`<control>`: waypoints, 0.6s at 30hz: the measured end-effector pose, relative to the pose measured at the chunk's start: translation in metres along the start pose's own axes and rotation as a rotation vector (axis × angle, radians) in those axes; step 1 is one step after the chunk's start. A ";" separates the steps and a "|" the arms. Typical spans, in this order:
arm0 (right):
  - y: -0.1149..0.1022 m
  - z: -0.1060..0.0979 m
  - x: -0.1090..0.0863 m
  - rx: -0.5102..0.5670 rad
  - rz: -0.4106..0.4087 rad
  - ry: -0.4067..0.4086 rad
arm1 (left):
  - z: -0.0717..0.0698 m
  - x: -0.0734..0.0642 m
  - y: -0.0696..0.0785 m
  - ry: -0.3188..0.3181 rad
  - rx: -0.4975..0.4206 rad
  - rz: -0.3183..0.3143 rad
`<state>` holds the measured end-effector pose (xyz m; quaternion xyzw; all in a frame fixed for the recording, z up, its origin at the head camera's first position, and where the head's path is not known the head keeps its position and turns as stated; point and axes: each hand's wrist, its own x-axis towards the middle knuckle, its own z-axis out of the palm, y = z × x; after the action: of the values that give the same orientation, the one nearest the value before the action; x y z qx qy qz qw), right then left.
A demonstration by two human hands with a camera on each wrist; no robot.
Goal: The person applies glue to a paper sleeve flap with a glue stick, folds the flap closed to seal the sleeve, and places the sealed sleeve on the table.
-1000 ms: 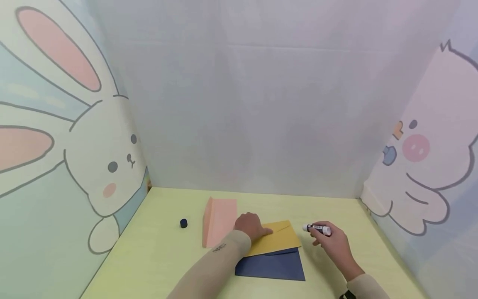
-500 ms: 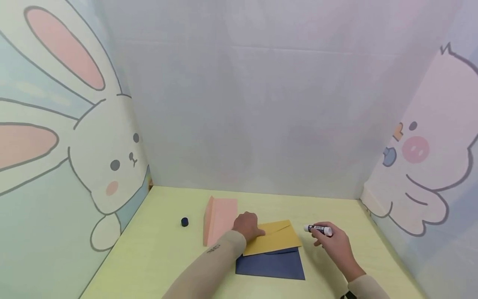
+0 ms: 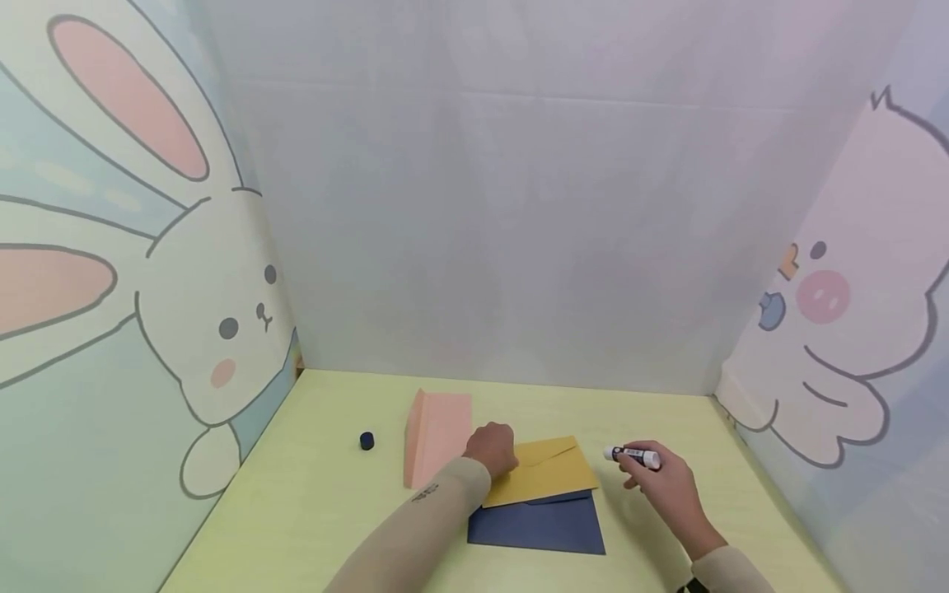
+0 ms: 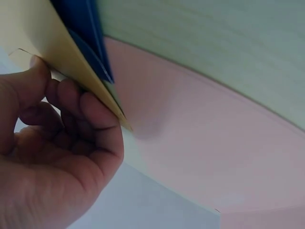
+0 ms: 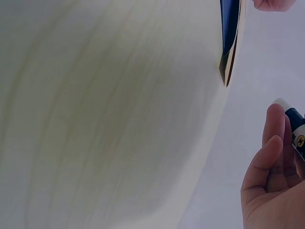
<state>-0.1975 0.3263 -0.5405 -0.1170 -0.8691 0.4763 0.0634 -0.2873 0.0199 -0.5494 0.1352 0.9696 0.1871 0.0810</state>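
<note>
A yellow envelope overlaps a navy envelope on the table. My left hand rests on the yellow envelope's left part. In the left wrist view its fingers are curled against the paper, and the thumb tip presses near the flap edge. Off to the right, my right hand grips an uncapped glue stick, white tip pointing left, above the table. The right wrist view catches only part of that glue stick at its edge.
A pink envelope with its flap open lies left of the yellow one. Farther left stands a small dark cap. Cartoon-printed side walls and a pale back wall enclose the table.
My left thumb has slid leftward along the yellow envelope, drawing in toward the curled fingers. The right hand holds the glue stick in nearly the same place.
</note>
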 end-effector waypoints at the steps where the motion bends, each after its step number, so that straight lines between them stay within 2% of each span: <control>1: 0.000 0.001 0.000 0.000 0.001 -0.001 | 0.001 0.001 -0.001 -0.005 -0.009 -0.001; 7: -0.002 0.003 0.001 0.005 -0.002 -0.005 | 0.000 0.003 -0.006 -0.040 -0.040 -0.013; 13: -0.004 0.006 0.001 0.004 0.006 -0.023 | -0.004 -0.004 -0.008 -0.043 -0.124 -0.001; 18: -0.005 0.006 0.002 -0.001 0.001 -0.022 | -0.007 -0.007 -0.008 -0.054 -0.194 -0.024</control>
<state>-0.2016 0.3193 -0.5401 -0.1123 -0.8699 0.4773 0.0536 -0.2838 0.0079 -0.5456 0.1200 0.9460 0.2754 0.1222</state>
